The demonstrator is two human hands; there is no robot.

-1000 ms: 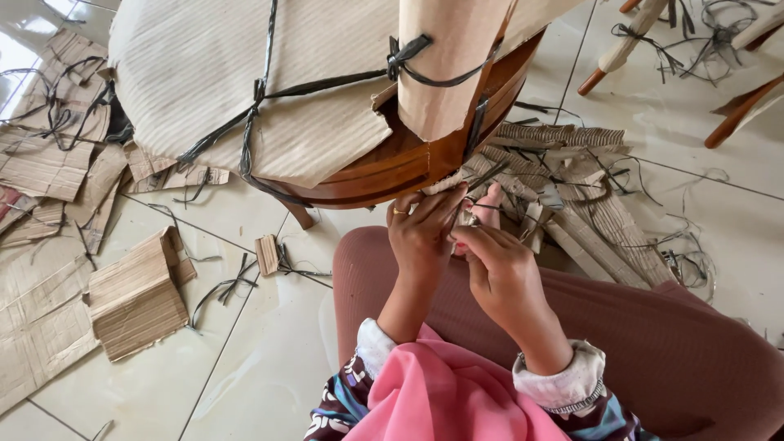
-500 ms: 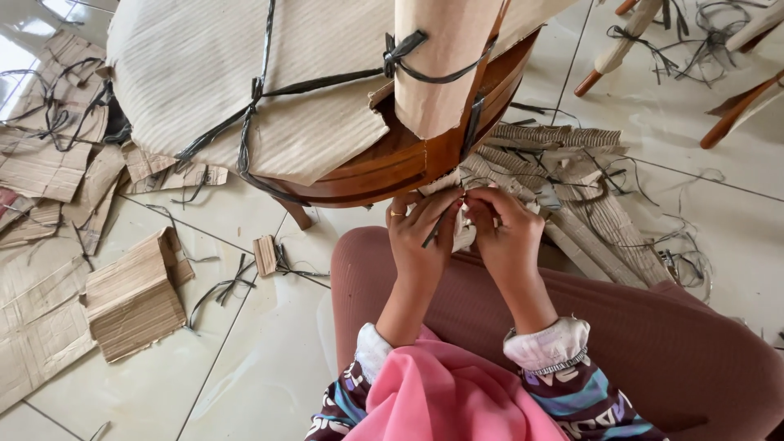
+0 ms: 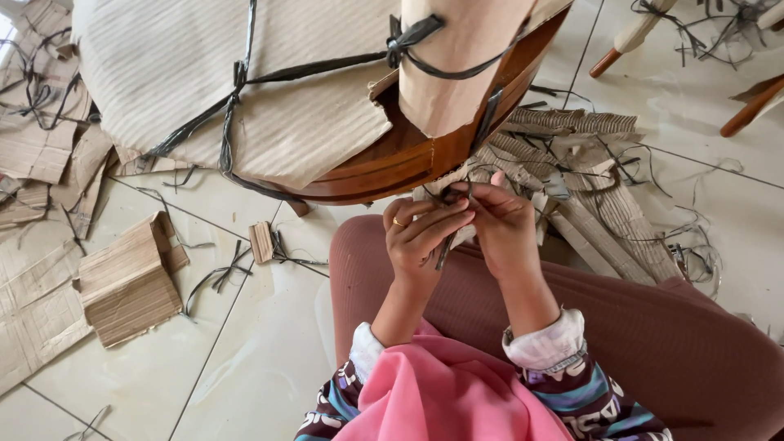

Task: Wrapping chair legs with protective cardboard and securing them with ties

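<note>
While a pink cloth [image 3: 445, 392] lies nearest the camera over the striped sleeves [image 3: 563, 392], the brown-clad lap [image 3: 653, 343] is seen below both raised hands. The left hand [image 3: 420, 237], with a ring on one finger, is closed in a pinch on a dark plastic strap [image 3: 443, 249], whose loose end hangs down between the two hands. The right hand [image 3: 500, 224] is pinched on the same strap just beside the left, the fingertips of both hands touching. Just beyond the hands, the strap is met by the lower edge of a wooden furniture piece [image 3: 392, 159], curved and polished, wrapped in corrugated cardboard [image 3: 245, 82] that is bound with black straps [image 3: 237, 90]. On the tiled floor [image 3: 163, 384], a folded cardboard piece [image 3: 126, 282] lies toward the left edge, a small cardboard scrap [image 3: 261, 242] with cut strap ends beside it. Torn cardboard strips [image 3: 588, 171] are heaped on the floor to the right, and wooden legs [image 3: 637, 37] are seen at the far right corner.
</note>
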